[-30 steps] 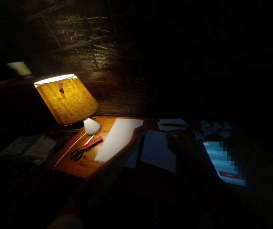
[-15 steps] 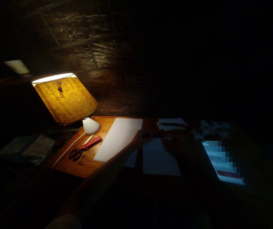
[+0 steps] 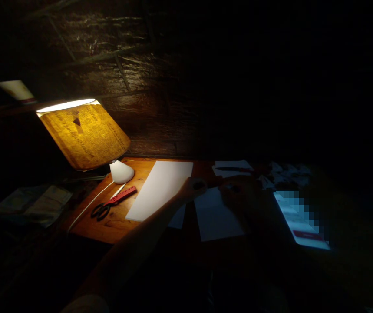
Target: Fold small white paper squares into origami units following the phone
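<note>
The step in hand, as far as the gloom lets one judge, is handling a single sheet (image 3: 217, 224) at its top edge. The sheet is on or just over the desk (image 3: 108, 230), well to the right of the lamp (image 3: 87, 137) and nearer the wearer than it is. The left hand (image 3: 196, 188) is at the sheet's top corner on the lamp side, its fingers curled round; whether they are clamped on the paper or only resting by it, I cannot tell. The right hand (image 3: 235, 193) is at the top corner farther from the lamp, mostly in shadow, so I cannot tell whether its fingers are apart, together or pinching the edge.

A next move on this sheet would, I judge, call for both corners held evenly and the edge kept straight (not easy so far from the lamp's glow).

Between the lamp and the sheet lies a stack (image 3: 160, 191) of white paper, partly behind the left forearm. Just in front of the lamp's base are scissors (image 3: 100, 211), with a red piece (image 3: 123, 195) beside them. Farther right from the lamp, past the right hand, glows a screen (image 3: 298, 224); pale scraps (image 3: 288, 174), too dim to make out, lie behind it.
</note>
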`<state>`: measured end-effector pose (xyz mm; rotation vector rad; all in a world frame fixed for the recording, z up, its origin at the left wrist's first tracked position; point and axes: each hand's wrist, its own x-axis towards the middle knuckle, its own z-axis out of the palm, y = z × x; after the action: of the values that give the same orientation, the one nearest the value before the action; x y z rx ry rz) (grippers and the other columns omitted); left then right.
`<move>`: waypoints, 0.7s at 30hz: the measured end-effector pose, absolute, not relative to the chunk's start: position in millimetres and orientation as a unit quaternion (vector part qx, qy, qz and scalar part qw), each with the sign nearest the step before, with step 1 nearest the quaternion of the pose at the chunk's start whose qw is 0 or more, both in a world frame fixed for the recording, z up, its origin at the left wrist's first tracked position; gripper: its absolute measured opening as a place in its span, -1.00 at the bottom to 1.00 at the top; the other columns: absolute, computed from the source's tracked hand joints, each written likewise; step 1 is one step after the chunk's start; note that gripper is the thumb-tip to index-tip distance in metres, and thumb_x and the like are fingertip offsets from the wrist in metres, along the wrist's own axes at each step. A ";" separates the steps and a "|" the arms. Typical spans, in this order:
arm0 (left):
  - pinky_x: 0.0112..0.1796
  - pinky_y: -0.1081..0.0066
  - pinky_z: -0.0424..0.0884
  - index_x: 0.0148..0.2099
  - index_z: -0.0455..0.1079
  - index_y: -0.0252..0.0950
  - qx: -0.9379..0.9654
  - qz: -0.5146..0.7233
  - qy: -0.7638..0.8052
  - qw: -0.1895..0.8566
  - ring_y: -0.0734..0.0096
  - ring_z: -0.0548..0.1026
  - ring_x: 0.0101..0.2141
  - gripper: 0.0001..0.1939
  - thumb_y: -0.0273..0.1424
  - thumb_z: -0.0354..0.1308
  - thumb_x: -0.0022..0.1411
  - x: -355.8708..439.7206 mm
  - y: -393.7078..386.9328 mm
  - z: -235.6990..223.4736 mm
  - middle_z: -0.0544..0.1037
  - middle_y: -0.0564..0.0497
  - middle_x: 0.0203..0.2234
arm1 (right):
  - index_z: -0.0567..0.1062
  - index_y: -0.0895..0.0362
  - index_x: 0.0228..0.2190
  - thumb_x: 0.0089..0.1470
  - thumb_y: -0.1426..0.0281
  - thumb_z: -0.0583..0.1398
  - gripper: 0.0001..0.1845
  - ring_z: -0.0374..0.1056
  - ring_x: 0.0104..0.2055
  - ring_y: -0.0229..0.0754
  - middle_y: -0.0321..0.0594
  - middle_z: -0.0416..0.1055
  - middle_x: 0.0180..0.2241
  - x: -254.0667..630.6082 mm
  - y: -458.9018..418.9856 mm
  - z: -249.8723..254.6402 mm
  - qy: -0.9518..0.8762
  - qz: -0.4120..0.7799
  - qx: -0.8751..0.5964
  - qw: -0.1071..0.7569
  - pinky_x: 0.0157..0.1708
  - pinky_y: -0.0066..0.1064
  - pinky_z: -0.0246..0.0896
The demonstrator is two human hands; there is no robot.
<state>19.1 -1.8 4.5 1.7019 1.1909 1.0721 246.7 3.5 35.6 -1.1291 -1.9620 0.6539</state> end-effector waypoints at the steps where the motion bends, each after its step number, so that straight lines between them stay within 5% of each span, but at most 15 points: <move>1: -0.42 0.47 0.22 -0.46 0.43 -0.33 0.669 0.423 0.470 0.391 0.48 0.34 -0.50 -0.86 -0.35 0.21 -0.03 19.4 -2.2 4.8 0.43 0.07 -0.58 | 0.67 0.03 -0.41 0.04 0.34 0.26 -0.85 0.52 -0.21 0.00 -0.16 0.63 -0.31 246.9 4.1 33.7 -0.769 0.253 -0.444 0.384 -0.14 -0.19 0.39; 6: -0.43 0.47 0.20 -0.47 0.41 -0.33 0.647 0.437 0.481 0.399 0.50 0.32 -0.52 -0.84 -0.32 0.21 -0.03 20.2 -2.9 7.0 0.39 0.09 -0.61 | 0.68 -0.01 -0.36 0.07 0.22 0.30 -0.84 0.51 -0.13 0.03 -0.20 0.63 -0.24 247.5 6.5 25.8 -0.782 0.200 -0.448 0.384 0.02 -0.09 0.32; 12: -0.41 0.46 0.23 -0.50 0.39 -0.33 0.623 0.461 0.485 0.405 0.47 0.35 -0.50 -0.80 -0.28 0.23 -0.06 20.6 -1.4 8.8 0.40 0.07 -0.59 | 0.66 0.04 -0.43 0.04 0.33 0.28 -0.88 0.53 -0.27 -0.05 -0.20 0.64 -0.33 242.7 2.2 31.7 -0.758 0.282 -0.435 0.396 -0.22 -0.26 0.41; 21: -0.47 0.48 0.15 -0.51 0.37 -0.32 0.599 0.478 0.483 0.424 0.52 0.27 -0.54 -0.81 -0.30 0.22 -0.08 20.0 -2.4 12.4 0.35 0.11 -0.63 | 0.66 0.01 -0.46 0.03 0.32 0.29 -0.89 0.54 -0.21 -0.02 -0.20 0.64 -0.31 238.8 -0.5 36.9 -0.758 0.276 -0.437 0.397 -0.12 -0.20 0.41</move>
<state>20.0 -2.4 12.4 1.4997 1.2080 1.1960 238.8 -0.5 36.9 -1.1082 -1.9211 0.6982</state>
